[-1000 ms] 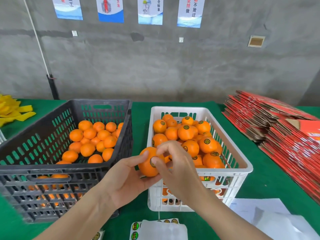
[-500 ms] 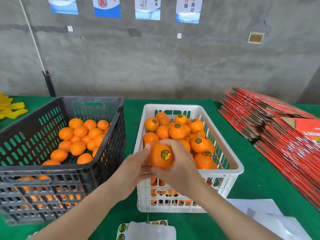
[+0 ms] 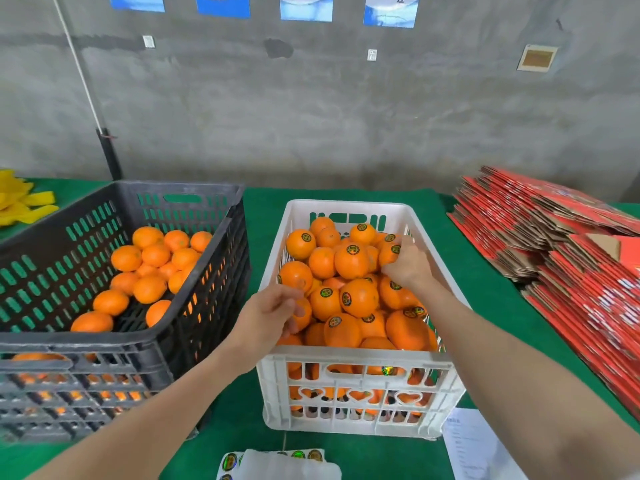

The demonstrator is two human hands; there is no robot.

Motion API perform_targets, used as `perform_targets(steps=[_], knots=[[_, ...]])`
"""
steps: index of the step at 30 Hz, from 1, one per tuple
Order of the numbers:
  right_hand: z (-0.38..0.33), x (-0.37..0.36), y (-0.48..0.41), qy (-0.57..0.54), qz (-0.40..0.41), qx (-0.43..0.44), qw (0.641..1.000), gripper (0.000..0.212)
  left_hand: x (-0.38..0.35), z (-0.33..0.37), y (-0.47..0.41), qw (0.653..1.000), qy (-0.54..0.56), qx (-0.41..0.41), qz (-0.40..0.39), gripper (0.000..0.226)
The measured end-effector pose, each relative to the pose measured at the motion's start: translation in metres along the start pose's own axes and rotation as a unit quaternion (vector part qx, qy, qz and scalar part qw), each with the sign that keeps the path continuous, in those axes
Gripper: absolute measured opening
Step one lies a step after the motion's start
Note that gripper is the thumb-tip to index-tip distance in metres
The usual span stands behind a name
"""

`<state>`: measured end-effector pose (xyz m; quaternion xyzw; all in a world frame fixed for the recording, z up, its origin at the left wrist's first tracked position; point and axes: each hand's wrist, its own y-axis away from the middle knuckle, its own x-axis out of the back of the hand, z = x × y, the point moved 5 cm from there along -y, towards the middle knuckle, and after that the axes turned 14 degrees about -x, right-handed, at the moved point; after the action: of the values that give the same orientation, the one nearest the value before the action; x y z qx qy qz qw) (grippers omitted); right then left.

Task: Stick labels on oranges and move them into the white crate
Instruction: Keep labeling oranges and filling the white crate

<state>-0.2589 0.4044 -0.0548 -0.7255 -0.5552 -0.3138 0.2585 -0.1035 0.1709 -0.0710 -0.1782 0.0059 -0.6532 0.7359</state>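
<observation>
The white crate (image 3: 349,358) stands in the middle, piled with several labelled oranges (image 3: 351,261). My right hand (image 3: 407,265) reaches to the far right of the pile and grips a labelled orange (image 3: 388,253) resting among the others. My left hand (image 3: 272,311) hovers over the crate's near left corner, fingers loosely curled and holding nothing. The black crate (image 3: 194,282) on the left holds several unlabelled oranges (image 3: 149,289). A sheet of round labels (image 3: 239,460) lies at the table's near edge, partly under white backing paper.
Stacks of flat red cardboard boxes (image 3: 571,258) fill the right side of the green table (image 3: 259,216). White paper sheets (image 3: 474,445) lie at the near right. Yellow items (image 3: 17,202) sit at the far left, and a grey wall runs behind.
The labelled orange went from in front of me, held in both hands, into the white crate's far right. My left hand has let go of it and stays at the crate's near left.
</observation>
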Motion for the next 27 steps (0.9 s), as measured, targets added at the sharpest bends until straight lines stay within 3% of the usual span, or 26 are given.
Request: perform_targets(steps=[4, 7, 10, 13, 16, 18, 19, 21, 23, 27], knots=[[0.009, -0.008, -0.004, 0.022, -0.016, -0.013, 1.000, 0.049, 0.001, 0.000, 0.000, 1.000, 0.002, -0.020, -0.003, 0.025], [0.012, -0.009, 0.002, 0.078, -0.035, -0.027, 0.996, 0.063, 0.001, 0.001, 0.001, 1.000, -0.006, -0.025, -0.001, 0.023], [-0.002, 0.003, 0.031, 0.133, 0.024, -0.015, 0.991, 0.075, 0.001, 0.006, 0.004, 0.999, 0.016, -0.029, 0.002, 0.021], [-0.031, 0.020, 0.077, 0.074, 0.058, 0.098, 0.991, 0.065, 0.004, 0.014, 0.008, 0.996, 0.081, -0.031, 0.023, 0.021], [-0.046, 0.036, 0.157, -0.155, 0.085, 0.287, 0.942, 0.029, 0.014, 0.017, 0.025, 0.990, 0.120, -0.034, 0.067, 0.021], [-0.037, 0.017, 0.214, -0.186, 0.015, 0.380, 0.906, 0.013, 0.024, 0.013, 0.045, 0.987, 0.124, -0.046, 0.089, 0.029], [-0.027, -0.005, 0.235, -0.159, -0.058, 0.386, 0.907, 0.011, 0.028, 0.009, 0.056, 0.987, 0.120, -0.048, 0.090, 0.033], [0.000, -0.062, 0.256, -0.027, -0.233, 0.317, 0.919, 0.016, 0.034, -0.004, 0.077, 0.991, 0.099, -0.027, 0.082, 0.031], [0.034, -0.115, 0.256, 0.158, -0.339, 0.239, 0.896, 0.022, 0.037, -0.023, 0.090, 0.994, 0.073, 0.019, 0.076, 0.031], [0.064, -0.167, 0.250, 0.305, -0.345, 0.191, 0.867, 0.047, 0.038, -0.065, 0.109, 0.988, 0.005, 0.140, 0.059, 0.030]])
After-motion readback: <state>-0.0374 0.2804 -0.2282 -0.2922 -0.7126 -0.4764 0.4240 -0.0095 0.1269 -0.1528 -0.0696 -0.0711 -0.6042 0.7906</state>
